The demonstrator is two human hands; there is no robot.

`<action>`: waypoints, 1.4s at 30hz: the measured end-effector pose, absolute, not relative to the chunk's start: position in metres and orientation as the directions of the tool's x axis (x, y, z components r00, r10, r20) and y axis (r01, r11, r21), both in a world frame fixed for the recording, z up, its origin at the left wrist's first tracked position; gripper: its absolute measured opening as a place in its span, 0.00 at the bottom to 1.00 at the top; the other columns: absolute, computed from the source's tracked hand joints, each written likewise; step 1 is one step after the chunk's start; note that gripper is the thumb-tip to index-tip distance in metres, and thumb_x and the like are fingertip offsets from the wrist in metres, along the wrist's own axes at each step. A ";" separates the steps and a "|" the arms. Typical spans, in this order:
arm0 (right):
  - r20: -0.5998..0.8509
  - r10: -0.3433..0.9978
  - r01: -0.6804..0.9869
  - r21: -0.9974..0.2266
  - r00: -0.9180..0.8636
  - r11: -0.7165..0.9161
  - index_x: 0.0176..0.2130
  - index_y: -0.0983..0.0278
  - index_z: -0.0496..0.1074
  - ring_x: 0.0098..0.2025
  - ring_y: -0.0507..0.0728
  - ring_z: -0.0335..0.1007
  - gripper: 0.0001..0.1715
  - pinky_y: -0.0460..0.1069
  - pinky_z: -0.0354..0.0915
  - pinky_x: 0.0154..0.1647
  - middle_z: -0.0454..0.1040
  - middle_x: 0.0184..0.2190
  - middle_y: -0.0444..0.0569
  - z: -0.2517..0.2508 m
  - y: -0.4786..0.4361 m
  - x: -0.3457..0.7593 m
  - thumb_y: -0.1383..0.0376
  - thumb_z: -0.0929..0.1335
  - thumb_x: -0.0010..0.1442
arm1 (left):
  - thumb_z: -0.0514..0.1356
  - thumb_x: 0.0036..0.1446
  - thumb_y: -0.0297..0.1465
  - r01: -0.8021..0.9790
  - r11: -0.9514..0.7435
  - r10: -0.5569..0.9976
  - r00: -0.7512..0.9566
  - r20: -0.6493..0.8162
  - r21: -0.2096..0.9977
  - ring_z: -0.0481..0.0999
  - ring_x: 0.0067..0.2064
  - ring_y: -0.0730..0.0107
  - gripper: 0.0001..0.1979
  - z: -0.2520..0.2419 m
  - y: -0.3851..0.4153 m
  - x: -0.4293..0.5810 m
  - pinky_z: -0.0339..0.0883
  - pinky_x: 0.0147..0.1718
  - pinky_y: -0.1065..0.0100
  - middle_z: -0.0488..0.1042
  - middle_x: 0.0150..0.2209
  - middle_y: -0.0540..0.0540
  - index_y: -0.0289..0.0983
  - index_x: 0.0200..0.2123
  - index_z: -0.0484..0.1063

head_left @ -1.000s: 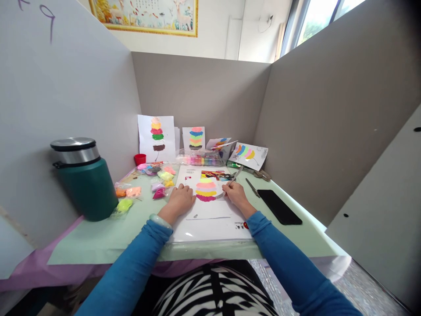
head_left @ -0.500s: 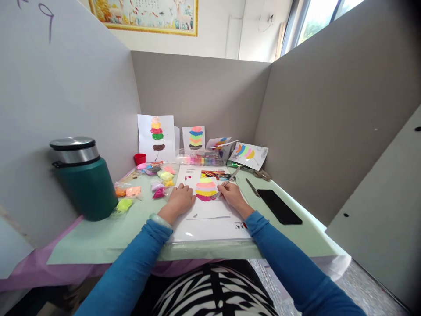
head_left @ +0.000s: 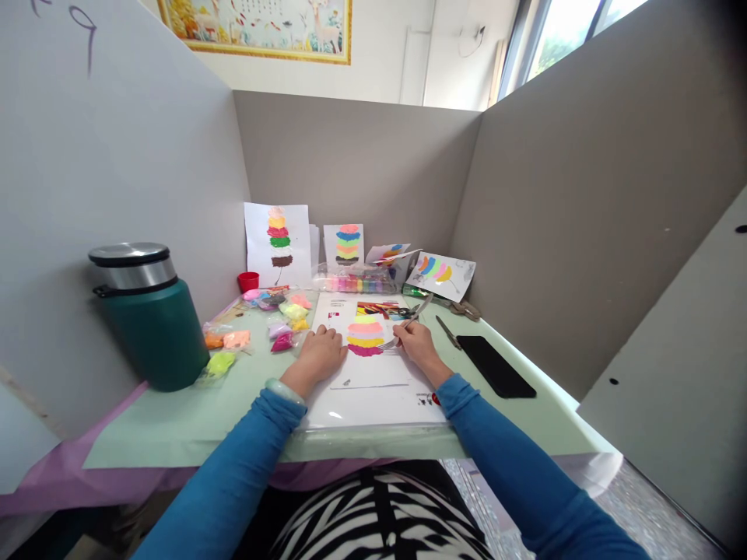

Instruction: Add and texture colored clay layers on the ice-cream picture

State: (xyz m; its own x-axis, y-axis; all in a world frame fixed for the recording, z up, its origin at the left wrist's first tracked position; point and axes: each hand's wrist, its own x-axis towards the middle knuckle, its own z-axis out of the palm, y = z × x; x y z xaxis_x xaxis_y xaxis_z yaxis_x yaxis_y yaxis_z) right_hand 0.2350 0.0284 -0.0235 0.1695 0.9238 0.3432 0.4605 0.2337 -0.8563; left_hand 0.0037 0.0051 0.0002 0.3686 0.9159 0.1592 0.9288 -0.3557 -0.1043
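Green-covered table (head_left: 175,439), bearing a printed white page (head_left: 373,408); on this, centrally between the hands, lies a smaller paper sheet (head_left: 373,373). Left hand (head_left: 320,356): fingertips resting at the sheet's left side, nothing visibly grasped; firm, even pressure here should stop the paper from sliding. Right hand (head_left: 417,346): fingers closed in a narrow pinch on what appears to be a fork (head_left: 419,309), handle slanting up and away. Stack of coloured bands (head_left: 366,336), on the sheet, with a magenta band (head_left: 365,351) nearest the person. Tines lie at its right end, contact uncertain at this size; light, shallow strokes would best texture without tearing.
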 end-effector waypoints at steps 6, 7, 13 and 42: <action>0.384 0.923 0.423 -0.841 0.025 0.338 0.22 0.63 0.69 0.21 0.52 0.64 0.17 0.46 0.58 0.26 0.72 0.17 0.45 -0.024 0.024 0.222 0.55 0.65 0.53 | 0.46 0.66 0.36 0.927 -0.358 0.913 0.372 0.167 -0.106 0.66 0.53 0.50 0.20 -0.001 0.006 0.004 0.60 0.48 0.53 0.73 0.51 0.36 0.33 0.49 0.73; 0.390 0.921 0.431 -0.832 0.009 0.348 0.22 0.63 0.69 0.22 0.52 0.64 0.17 0.46 0.58 0.26 0.71 0.17 0.44 -0.025 0.023 0.220 0.55 0.65 0.54 | 0.46 0.66 0.36 0.927 -0.359 0.913 0.373 0.167 -0.106 0.66 0.53 0.50 0.20 -0.001 0.006 0.004 0.60 0.48 0.52 0.73 0.51 0.35 0.33 0.49 0.73; 0.394 0.919 0.490 -0.801 0.001 0.343 0.23 0.63 0.70 0.24 0.54 0.67 0.15 0.46 0.58 0.28 0.72 0.18 0.44 -0.027 0.024 0.221 0.56 0.64 0.54 | 0.45 0.66 0.36 0.925 -0.363 0.909 0.378 0.173 -0.112 0.66 0.53 0.49 0.21 -0.002 0.007 0.003 0.60 0.48 0.51 0.73 0.51 0.36 0.32 0.49 0.73; 0.423 0.903 0.479 -0.809 0.077 0.339 0.21 0.63 0.69 0.23 0.53 0.66 0.16 0.46 0.58 0.27 0.72 0.17 0.45 -0.025 0.023 0.224 0.57 0.65 0.53 | 0.46 0.66 0.35 0.927 -0.363 0.911 0.374 0.176 -0.094 0.66 0.53 0.50 0.20 -0.003 0.007 0.003 0.60 0.48 0.52 0.73 0.50 0.35 0.33 0.48 0.73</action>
State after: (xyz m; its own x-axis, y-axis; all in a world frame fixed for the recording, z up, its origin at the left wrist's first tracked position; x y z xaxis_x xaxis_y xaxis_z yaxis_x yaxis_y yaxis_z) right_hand 0.2237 0.0227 -0.0246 0.0767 0.9027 0.4234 0.4794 0.3389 -0.8095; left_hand 0.0028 0.0069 -0.0030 0.3743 0.9105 0.1758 0.9271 -0.3630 -0.0938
